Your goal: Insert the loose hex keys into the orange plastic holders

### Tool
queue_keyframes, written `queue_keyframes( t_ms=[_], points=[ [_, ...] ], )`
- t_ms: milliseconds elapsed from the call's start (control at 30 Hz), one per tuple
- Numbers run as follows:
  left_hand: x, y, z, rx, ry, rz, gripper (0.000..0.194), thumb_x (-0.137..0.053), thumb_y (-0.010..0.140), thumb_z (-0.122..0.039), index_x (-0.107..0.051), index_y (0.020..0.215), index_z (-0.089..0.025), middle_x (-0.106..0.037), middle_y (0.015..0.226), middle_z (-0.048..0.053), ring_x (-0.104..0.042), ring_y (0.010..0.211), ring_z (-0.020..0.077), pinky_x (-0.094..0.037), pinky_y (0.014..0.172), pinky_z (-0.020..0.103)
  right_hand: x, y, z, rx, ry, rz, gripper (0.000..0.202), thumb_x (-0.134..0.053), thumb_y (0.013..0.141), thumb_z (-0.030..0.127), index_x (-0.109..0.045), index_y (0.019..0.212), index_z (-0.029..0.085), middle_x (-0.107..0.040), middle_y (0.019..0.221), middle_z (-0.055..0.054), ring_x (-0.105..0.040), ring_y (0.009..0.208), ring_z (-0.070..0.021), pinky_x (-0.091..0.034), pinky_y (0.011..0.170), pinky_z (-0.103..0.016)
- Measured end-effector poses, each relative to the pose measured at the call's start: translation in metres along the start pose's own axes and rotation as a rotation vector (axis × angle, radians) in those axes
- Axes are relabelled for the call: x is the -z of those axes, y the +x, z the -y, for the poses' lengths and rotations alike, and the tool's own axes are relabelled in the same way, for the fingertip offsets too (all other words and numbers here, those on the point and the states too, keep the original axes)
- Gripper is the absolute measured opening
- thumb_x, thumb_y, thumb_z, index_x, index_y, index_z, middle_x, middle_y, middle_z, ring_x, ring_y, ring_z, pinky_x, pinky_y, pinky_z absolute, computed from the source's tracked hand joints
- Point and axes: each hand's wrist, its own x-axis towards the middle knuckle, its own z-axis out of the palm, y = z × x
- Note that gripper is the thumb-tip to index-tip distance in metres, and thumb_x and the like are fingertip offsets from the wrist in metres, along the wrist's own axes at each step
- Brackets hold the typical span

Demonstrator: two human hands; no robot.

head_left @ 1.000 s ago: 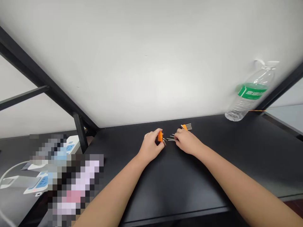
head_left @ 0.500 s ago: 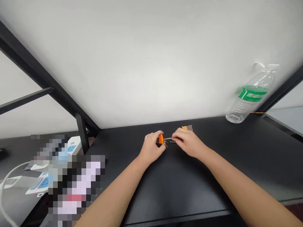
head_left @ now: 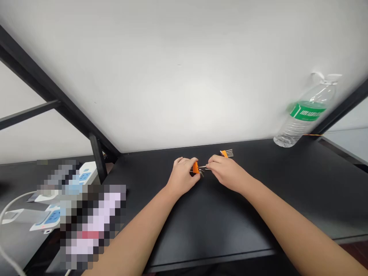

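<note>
My left hand point(head_left: 183, 174) is closed on an orange hex key holder point(head_left: 196, 167), pinched between thumb and fingers just above the black tabletop. Short metal ends stick out of the holder's right side. Closed fingertips of my right hand point(head_left: 222, 168) grip a thin metal hex key point(head_left: 202, 166), whose other end reaches to the holder. Behind my right hand lies a second orange holder point(head_left: 224, 153) with several slim metal rods point(head_left: 229, 153) pointing right. Another metal piece shows partly under my right fingers, its shape mostly hidden.
A clear plastic bottle point(head_left: 301, 119) with a green label leans against the white wall point(head_left: 184, 76) at the back right. White power strips point(head_left: 53, 216) and a pale cable point(head_left: 8, 209) lie at the left, by a black metal frame point(head_left: 97, 157) and blurred-out items.
My right hand has moved slightly left, bringing the hex key closer to the orange holder. More of the second holder shows now. The whole view has shifted a little.
</note>
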Motion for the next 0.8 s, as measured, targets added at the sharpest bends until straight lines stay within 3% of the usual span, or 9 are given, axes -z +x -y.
queue_keyframes(
  t_ms=[200,267,367,467,600,700,800],
  points=[
    [0.001,0.002,-0.002,-0.055,0.064,0.027,0.043,-0.065,0.08,-0.018,-0.059,0.121,-0.026,-0.075,0.105,0.004,-0.068,0.106,0.0269,-0.034,0.116,0.056,-0.006,0.003,0.012,0.023,-0.13,0.104,0.034,-0.042,0.092,-0.003,-0.07,0.099,0.014,-0.065,0.098,-0.01,-0.058,0.086,-0.02,-0.048,0.074,-0.031],
    [0.002,0.001,-0.008,-0.106,0.054,0.04,0.041,-0.065,0.081,-0.019,-0.059,0.121,-0.026,-0.075,0.102,0.004,-0.068,0.105,0.0259,-0.033,0.117,0.055,-0.006,0.004,0.016,0.048,-0.073,0.101,0.035,-0.042,0.092,-0.002,-0.07,0.105,0.015,-0.066,0.102,-0.011,-0.059,0.091,-0.021,-0.05,0.079,-0.032],
    [0.004,-0.001,-0.016,-0.131,-0.024,0.019,0.035,-0.065,0.082,-0.019,-0.059,0.116,-0.025,-0.074,0.098,0.002,-0.067,0.1,0.0225,-0.035,0.117,0.05,-0.006,0.006,0.016,0.009,0.212,0.022,0.027,-0.046,0.099,0.007,-0.07,0.105,0.019,-0.068,0.106,-0.008,-0.062,0.094,-0.0191,-0.05,0.084,-0.033],
    [0.005,-0.003,-0.017,-0.125,-0.099,-0.052,0.032,-0.066,0.084,-0.022,-0.059,0.115,-0.027,-0.072,0.097,0.0,-0.068,0.096,0.0203,-0.038,0.114,0.045,-0.01,0.007,0.007,-0.233,0.633,-0.032,0.009,-0.059,0.098,0.024,-0.066,0.093,0.02,-0.067,0.089,-0.002,-0.059,0.075,-0.0149,-0.048,0.072,-0.029],
    [0.002,-0.004,-0.012,-0.196,-0.137,-0.106,0.039,-0.066,0.084,-0.019,-0.057,0.121,-0.026,-0.072,0.101,0.001,-0.067,0.098,0.0202,-0.04,0.113,0.046,-0.02,0.009,-0.004,-0.444,1.102,0.116,0.026,-0.069,0.091,0.043,-0.062,0.082,0.019,-0.058,0.066,0.003,-0.05,0.06,-0.0119,-0.039,0.058,-0.026],
    [0.0,-0.003,-0.009,-0.172,-0.155,-0.124,0.041,-0.066,0.085,-0.018,-0.057,0.123,-0.026,-0.073,0.103,0.002,-0.068,0.096,0.02,-0.043,0.108,0.045,-0.025,0.01,-0.006,-0.468,1.136,0.119,0.029,-0.067,0.092,0.046,-0.065,0.084,0.018,-0.054,0.063,0.004,-0.05,0.06,-0.0113,-0.037,0.058,-0.025],
    [-0.001,-0.002,-0.008,-0.124,-0.192,-0.164,0.041,-0.068,0.085,-0.019,-0.058,0.123,-0.026,-0.074,0.101,0.001,-0.068,0.092,0.0194,-0.048,0.1,0.042,-0.026,0.01,-0.007,-0.463,1.102,0.118,0.028,-0.07,0.09,0.046,-0.07,0.091,0.018,-0.06,0.074,0.001,-0.053,0.064,-0.0117,-0.04,0.061,-0.026]
  ],
)
